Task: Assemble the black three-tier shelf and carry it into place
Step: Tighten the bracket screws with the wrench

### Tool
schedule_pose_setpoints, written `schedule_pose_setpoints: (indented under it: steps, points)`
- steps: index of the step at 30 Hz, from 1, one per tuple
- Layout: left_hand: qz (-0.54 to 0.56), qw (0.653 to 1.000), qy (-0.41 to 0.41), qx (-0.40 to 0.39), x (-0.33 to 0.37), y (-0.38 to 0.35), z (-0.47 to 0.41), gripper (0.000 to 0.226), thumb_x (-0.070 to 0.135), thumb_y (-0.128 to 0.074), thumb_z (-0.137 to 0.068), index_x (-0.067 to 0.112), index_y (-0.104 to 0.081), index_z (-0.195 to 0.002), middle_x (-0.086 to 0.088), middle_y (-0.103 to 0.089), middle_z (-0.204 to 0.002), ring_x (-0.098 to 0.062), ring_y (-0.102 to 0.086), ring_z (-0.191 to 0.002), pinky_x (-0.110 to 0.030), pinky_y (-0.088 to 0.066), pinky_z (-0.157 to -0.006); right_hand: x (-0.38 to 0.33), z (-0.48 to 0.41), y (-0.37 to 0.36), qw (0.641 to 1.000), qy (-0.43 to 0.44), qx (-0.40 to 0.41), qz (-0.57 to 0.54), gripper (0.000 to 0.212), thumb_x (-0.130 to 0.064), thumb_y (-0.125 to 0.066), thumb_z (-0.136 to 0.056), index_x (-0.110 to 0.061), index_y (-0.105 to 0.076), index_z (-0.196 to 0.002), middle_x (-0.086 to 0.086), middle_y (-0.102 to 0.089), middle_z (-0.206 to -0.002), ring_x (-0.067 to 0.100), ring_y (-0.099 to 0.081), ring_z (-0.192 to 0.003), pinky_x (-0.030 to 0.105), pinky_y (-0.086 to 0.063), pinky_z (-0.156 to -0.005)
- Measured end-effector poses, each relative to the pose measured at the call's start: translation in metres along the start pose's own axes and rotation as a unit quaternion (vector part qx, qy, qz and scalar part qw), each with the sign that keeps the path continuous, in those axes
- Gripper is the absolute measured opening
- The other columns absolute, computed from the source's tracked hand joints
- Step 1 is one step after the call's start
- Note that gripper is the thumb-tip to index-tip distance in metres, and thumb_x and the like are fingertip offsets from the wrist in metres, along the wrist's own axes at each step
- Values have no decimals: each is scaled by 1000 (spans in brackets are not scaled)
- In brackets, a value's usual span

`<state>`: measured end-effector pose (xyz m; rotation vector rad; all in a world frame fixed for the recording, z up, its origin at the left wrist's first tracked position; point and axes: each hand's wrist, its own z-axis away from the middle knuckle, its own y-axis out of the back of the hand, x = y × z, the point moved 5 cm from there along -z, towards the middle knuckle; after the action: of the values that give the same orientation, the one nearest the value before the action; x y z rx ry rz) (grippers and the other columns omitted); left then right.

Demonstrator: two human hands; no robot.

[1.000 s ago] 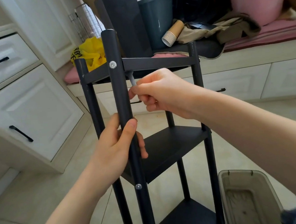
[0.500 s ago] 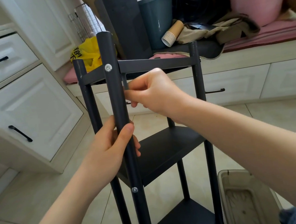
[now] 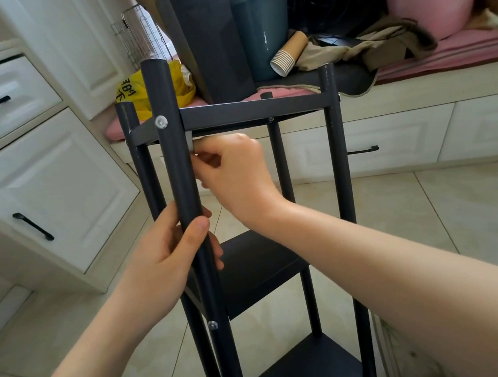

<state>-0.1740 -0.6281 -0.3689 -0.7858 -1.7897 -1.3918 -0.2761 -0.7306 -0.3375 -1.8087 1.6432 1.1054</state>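
Note:
The black three-tier shelf (image 3: 252, 112) stands upright on the tiled floor, its four round posts joined by a top frame, a middle tier (image 3: 258, 266) and a bottom tier. My left hand (image 3: 169, 256) grips the nearest post (image 3: 175, 165) just above the middle tier. My right hand (image 3: 234, 171) reaches under the top frame behind that post and pinches a small grey tool (image 3: 189, 141), only its upper end visible. A silver screw head (image 3: 161, 122) shows on the post at the top frame, another (image 3: 213, 324) at the middle tier.
White drawers with black handles (image 3: 32, 226) stand at left. A window bench behind holds a yellow bag (image 3: 132, 93), a dark panel (image 3: 209, 40), a blue bin (image 3: 262, 29), paper cups (image 3: 288, 54) and cloth. A grey plastic box (image 3: 410, 355) sits on the floor at right.
The near post has shifted slightly left in view. My right hand has turned and moved the grey tool closer behind the post under the top frame. My left hand keeps its grip.

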Motion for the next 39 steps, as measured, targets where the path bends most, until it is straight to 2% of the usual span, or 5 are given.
schedule_pose_setpoints:
  steps: [10,14,19,24,39]
  points:
    - [1,1000,0,1,-3,3,-2,46,65,-45,-78,29,-55,-105,-2,-74,-79,-21,-74,-73,-34,-55,-71,6,-4,-11,998,-39,-41,-33,16,-7,-58,-98,1,-71,-96,11,-72,-87,22,-68,-83,37,-57,-80]
    - [2,1000,2,3,-4,3,-4,47,66,-45,-77,30,-55,-106,-3,-74,-79,-21,-74,-73,-30,-55,-67,12,-9,-3,988,-107,-95,-51,23,-15,-52,-101,-6,-73,-95,-7,-64,-76,1,-58,-69,25,-47,-70]
    - [29,1000,12,-3,-6,4,-3,46,62,-49,-77,29,-55,-107,-5,-72,-79,-23,-74,-73,-23,-59,-66,8,-15,10,972,-141,-186,-28,32,-21,-56,-99,-18,-72,-72,-25,-53,-57,1,-50,-67,19,-39,-64]
    - [43,999,21,-9,-6,4,0,38,53,-51,-81,26,-55,-108,-8,-72,-80,-25,-74,-73,-24,-60,-65,0,-17,18,960,-158,-230,3,34,-23,-58,-98,-15,-71,-68,-5,-51,-65,11,-46,-61,23,-43,-58]
    - [42,999,19,-20,-4,2,-4,36,50,-53,-82,25,-55,-108,-8,-72,-79,-26,-74,-72,-27,-61,-65,1,-20,16,981,-92,-168,26,15,-22,-65,-94,-16,-79,-93,-10,-65,-75,9,-63,-76,14,-48,-64]
